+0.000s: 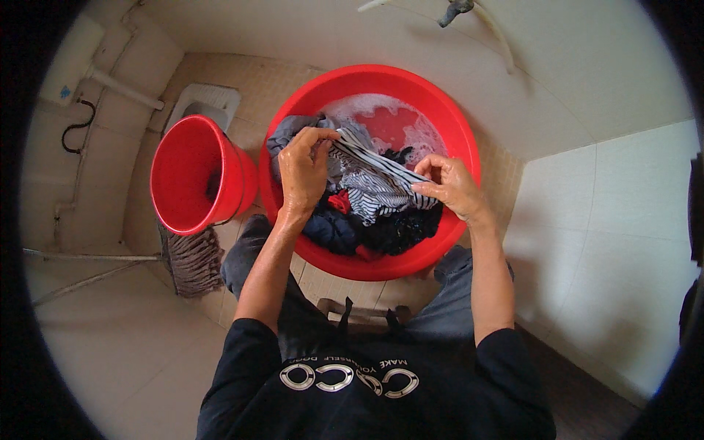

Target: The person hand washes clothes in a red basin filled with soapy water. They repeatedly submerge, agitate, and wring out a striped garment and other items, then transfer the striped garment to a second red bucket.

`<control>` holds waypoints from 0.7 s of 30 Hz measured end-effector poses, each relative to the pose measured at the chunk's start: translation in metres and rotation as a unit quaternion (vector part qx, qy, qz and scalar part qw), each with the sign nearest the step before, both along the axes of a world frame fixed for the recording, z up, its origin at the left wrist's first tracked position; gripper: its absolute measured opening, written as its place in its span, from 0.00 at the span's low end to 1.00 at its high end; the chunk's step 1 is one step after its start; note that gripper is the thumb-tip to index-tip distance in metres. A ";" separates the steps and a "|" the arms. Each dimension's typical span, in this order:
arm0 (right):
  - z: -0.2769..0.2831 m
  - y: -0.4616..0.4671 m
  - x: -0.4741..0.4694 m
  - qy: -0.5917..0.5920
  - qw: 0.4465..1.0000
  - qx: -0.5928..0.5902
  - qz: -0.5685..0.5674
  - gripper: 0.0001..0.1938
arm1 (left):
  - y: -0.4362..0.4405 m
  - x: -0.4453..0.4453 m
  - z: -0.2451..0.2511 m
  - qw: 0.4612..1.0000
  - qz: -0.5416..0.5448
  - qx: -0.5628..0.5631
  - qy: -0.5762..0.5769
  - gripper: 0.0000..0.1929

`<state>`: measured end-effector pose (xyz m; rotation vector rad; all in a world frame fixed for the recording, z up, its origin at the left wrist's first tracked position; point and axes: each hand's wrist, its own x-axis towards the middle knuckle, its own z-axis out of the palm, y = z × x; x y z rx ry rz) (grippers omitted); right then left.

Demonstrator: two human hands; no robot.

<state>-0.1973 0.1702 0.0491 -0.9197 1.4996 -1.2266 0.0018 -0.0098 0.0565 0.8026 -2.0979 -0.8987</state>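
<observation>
A black-and-white striped garment (379, 181) is stretched between my hands above a large red plastic basin (385, 269). My left hand (305, 168) pinches its upper left edge, and my right hand (448, 184) grips the same edge farther right. The lower part of the cloth rests on other wet laundry. Grey cloth (289, 132) hangs at the basin's left rim. Dark garments (330, 228) and a small red cloth (339, 202) lie beneath and in front of the striped one. Soapy water (388, 124) with white foam shows at the far side.
Left of the basin stands a red bucket (242, 176), tilted in view. Behind it is a squat toilet (206, 102); a mop head (192, 261) lies below it. A tap (456, 10) juts from the tiled wall. A low stool (363, 313) shows between my legs.
</observation>
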 end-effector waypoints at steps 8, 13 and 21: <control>0.021 -0.015 0.057 0.246 0.956 -0.153 -0.046 0.16 | 0.003 -0.006 -0.011 0.959 -0.052 0.247 0.129 0.26; 0.021 -0.019 0.090 0.341 0.922 -0.183 -0.023 0.17 | 0.009 -0.012 -0.017 0.816 -0.104 0.501 0.270 0.30; -0.009 -0.024 0.096 0.203 0.974 -0.090 -0.030 0.10 | 0.015 -0.020 -0.031 0.746 -0.075 0.606 0.266 0.28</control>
